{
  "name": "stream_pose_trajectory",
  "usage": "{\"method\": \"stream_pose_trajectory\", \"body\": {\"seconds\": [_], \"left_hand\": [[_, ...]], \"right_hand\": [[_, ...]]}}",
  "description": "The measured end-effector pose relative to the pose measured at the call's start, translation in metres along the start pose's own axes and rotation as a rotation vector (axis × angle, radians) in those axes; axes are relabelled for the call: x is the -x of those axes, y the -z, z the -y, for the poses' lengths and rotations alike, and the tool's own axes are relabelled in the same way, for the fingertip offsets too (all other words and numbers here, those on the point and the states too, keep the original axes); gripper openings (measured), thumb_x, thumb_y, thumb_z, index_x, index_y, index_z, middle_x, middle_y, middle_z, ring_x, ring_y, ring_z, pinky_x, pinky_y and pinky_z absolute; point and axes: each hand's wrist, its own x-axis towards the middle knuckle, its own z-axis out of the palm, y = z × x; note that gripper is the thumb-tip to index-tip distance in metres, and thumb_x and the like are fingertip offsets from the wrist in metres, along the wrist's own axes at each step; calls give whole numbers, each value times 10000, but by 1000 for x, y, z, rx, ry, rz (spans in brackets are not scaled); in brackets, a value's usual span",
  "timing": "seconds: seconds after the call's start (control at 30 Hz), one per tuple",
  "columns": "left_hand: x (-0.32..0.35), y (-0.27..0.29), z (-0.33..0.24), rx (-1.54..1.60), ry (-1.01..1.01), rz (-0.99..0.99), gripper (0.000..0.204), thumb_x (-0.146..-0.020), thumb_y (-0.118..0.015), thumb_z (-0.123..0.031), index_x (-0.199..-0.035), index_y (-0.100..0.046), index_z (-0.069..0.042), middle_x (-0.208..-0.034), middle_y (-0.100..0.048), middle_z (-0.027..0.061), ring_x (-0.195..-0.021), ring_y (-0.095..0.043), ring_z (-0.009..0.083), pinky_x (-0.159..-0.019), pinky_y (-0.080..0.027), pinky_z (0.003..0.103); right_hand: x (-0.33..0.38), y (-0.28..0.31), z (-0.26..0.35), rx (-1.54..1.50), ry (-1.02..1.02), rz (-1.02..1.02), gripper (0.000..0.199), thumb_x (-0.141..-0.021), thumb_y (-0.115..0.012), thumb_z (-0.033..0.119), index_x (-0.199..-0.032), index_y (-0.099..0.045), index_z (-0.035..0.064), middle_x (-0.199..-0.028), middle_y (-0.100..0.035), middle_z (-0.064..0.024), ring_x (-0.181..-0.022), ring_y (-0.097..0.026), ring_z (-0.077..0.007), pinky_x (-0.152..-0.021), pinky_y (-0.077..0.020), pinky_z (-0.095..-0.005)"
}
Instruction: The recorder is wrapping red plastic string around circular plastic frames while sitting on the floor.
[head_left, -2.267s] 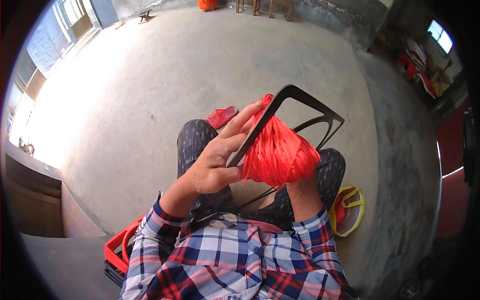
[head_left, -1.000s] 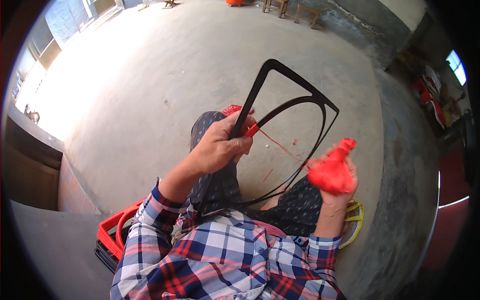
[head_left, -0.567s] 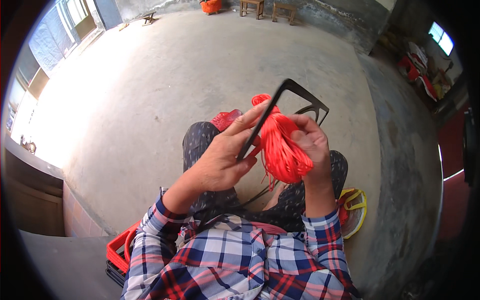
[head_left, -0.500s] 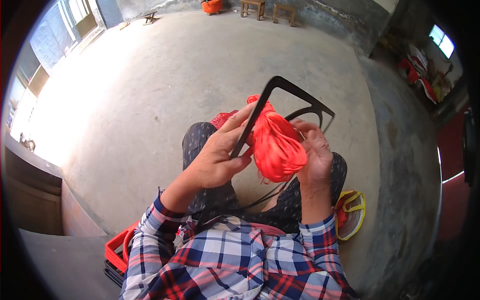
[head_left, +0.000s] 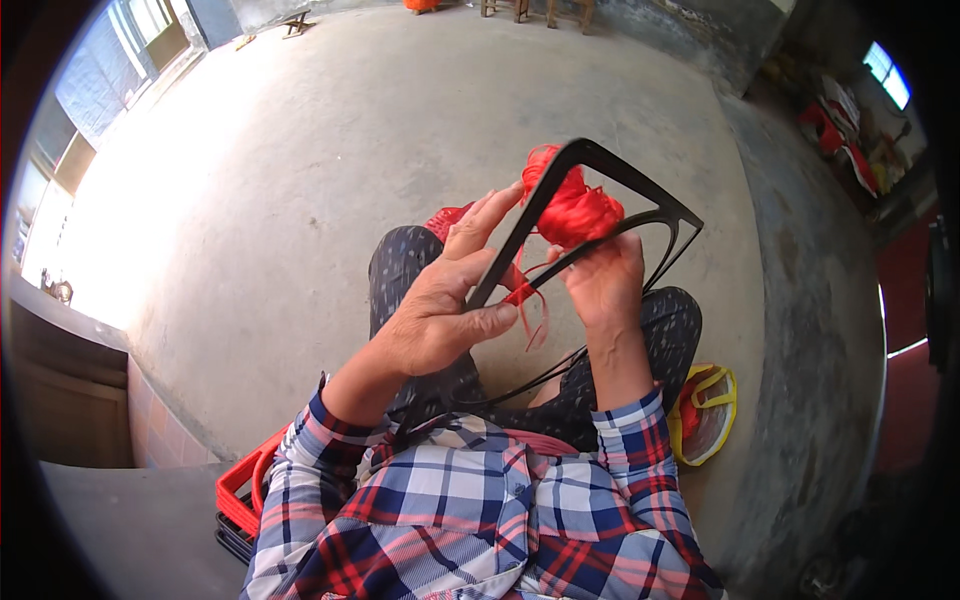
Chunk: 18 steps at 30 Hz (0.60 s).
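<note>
My left hand (head_left: 445, 310) grips the left bar of a black metal frame (head_left: 640, 195) that rests tilted over my lap. My right hand (head_left: 603, 278) holds a bundle of red plastic cord (head_left: 572, 207) inside the frame's opening, near its upper corner. A strand of the red cord (head_left: 527, 300) runs from the bundle to the left bar and hangs in loose loops below it. Thin black wires curve from the frame down to my waist.
I sit on a bare concrete floor (head_left: 330, 150). A yellow and red woven basket (head_left: 705, 415) lies at my right hip. A stack of red and black frames (head_left: 240, 500) sits at my left hip. Wooden furniture stands far off at the top.
My right hand has carried the red bundle up through the frame toward its top corner. The frame has tilted a little.
</note>
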Motion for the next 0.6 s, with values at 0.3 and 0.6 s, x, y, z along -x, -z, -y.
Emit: {"method": "stream_pose_trajectory", "body": {"seconds": [0.3, 0.6], "left_hand": [[19, 23, 10, 361, 349, -168, 253, -898, -641, -131, -1112, -578, -10, -889, -620, 69, -755, -581, 131, -676, -470, 273], [20, 47, 2, 474, 369, -131, 409, -850, -640, -40, -1231, -493, -25, -777, -577, 64, -646, -568, 146, -550, -442, 267]], "right_hand": [[82, 1, 53, -85, 20, 714, 383, -862, -548, 436, -962, -473, 73, -773, -623, -149, -653, -618, -283, -825, -469, -474], [139, -5, 43, 29, -117, 760, 533, -769, -745, 341, -1125, -504, 26, -821, -657, -213, -689, -657, -331, -735, -480, -499]]}}
